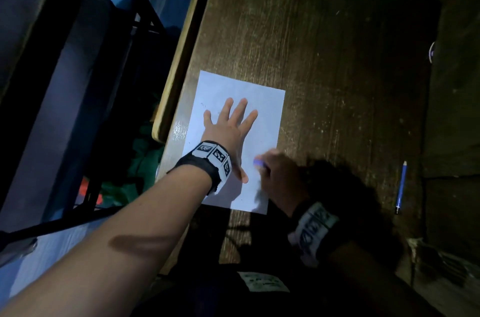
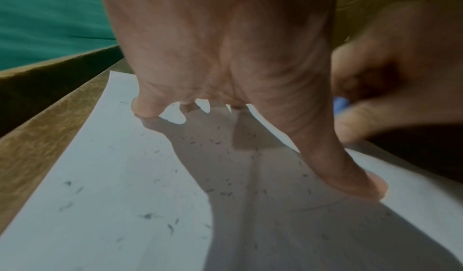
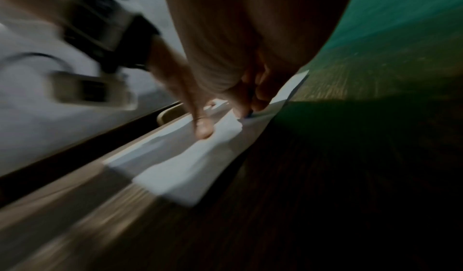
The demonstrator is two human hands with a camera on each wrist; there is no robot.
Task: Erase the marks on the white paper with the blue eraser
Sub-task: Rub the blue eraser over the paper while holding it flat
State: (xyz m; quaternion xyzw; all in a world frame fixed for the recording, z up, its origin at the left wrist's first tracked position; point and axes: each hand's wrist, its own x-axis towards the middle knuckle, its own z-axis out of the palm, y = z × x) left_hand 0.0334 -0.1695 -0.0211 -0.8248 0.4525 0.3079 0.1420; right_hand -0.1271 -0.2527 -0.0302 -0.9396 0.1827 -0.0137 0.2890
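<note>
A white paper [image 1: 265,109] lies on the dark wooden desk [image 1: 324,44] near its left edge. My left hand [image 1: 228,124] presses flat on the sheet with fingers spread. My right hand [image 1: 280,173] sits in shadow at the paper's right side and pinches the blue eraser [image 1: 258,163] against the sheet. In the left wrist view the paper [image 2: 105,176] is strewn with dark eraser crumbs, and the eraser [image 2: 341,104] shows between the right hand's fingers. The right wrist view is blurred; the paper [image 3: 190,176] shows under both hands.
A blue pen [image 1: 401,186] lies on the desk to the right of the paper. The desk's left edge [image 1: 181,57] runs close beside the sheet, with a dark metal frame [image 1: 78,83] and floor below. Green cloth [image 1: 140,166] lies under the desk edge.
</note>
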